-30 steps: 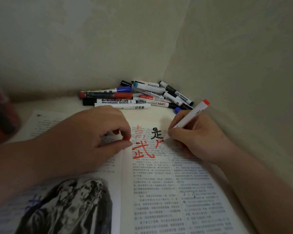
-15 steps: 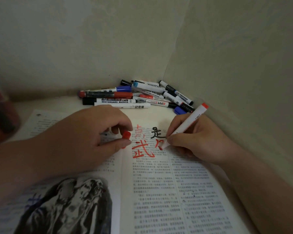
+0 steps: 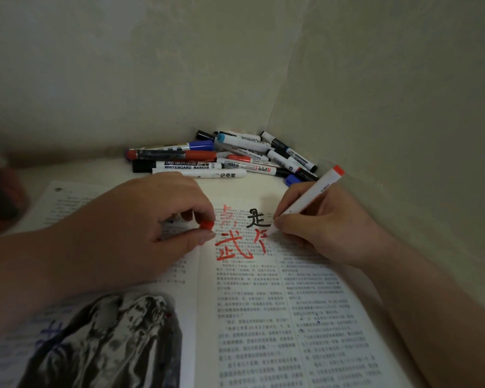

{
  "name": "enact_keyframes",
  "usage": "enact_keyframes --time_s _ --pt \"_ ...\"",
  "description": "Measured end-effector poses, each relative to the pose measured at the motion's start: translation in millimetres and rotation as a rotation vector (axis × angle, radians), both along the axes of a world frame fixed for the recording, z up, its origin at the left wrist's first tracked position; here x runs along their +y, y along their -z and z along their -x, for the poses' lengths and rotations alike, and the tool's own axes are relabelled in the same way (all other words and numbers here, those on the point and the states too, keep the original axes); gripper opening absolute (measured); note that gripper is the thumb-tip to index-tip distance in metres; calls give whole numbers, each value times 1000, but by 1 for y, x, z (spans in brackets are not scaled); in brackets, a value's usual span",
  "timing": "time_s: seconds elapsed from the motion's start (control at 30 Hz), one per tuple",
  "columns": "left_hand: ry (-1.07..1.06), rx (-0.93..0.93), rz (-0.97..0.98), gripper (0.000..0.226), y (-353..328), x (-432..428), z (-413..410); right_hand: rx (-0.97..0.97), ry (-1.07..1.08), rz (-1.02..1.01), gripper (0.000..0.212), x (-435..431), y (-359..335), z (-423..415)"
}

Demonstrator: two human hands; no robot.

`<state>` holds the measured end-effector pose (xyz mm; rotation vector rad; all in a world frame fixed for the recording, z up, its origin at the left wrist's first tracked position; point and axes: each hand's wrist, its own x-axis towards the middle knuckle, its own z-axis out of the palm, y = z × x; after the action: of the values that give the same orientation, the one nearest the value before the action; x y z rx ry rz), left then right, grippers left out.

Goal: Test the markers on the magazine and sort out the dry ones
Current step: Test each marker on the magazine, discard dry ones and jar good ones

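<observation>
An open magazine (image 3: 277, 317) lies in front of me, with red and black characters inked at the top of its right page. My right hand (image 3: 317, 228) grips a white marker with a red end (image 3: 310, 196), its tip on the page beside a fresh red stroke. My left hand (image 3: 140, 222) rests on the left page and pinches the marker's red cap (image 3: 207, 225) between thumb and fingers. A pile of several capped markers (image 3: 224, 158), red, blue and black, lies in the corner behind the magazine.
Two walls meet in a corner (image 3: 275, 113) just behind the marker pile, the right wall close to my right arm. A blurred dark red object (image 3: 0, 191) stands at the far left edge.
My right hand has drawn more red strokes under the black character, the marker tip moving slightly down the page. The red cap now shows more clearly between my left fingers.
</observation>
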<state>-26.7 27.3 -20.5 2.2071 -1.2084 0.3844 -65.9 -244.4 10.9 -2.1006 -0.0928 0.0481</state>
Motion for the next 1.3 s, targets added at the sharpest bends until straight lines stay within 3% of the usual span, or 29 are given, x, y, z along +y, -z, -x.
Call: enact_keyframes --time_s 0.17,0.33,0.57,1.0,1.3 --pt "-31 9 5 18 1 1 0 -9 62 18 14 -4 1 -3" --pt "-43 19 13 25 3 1 2 53 -47 -17 13 -4 0 -1" --pt "-5 -3 5 16 1 0 0 26 -22 -80 11 -2 0 1" --pt "-3 21 -23 14 0 0 0 16 -39 3 21 -2 -3 1" --pt "-27 29 -21 24 3 0 1 93 -120 -44 9 -3 -3 3"
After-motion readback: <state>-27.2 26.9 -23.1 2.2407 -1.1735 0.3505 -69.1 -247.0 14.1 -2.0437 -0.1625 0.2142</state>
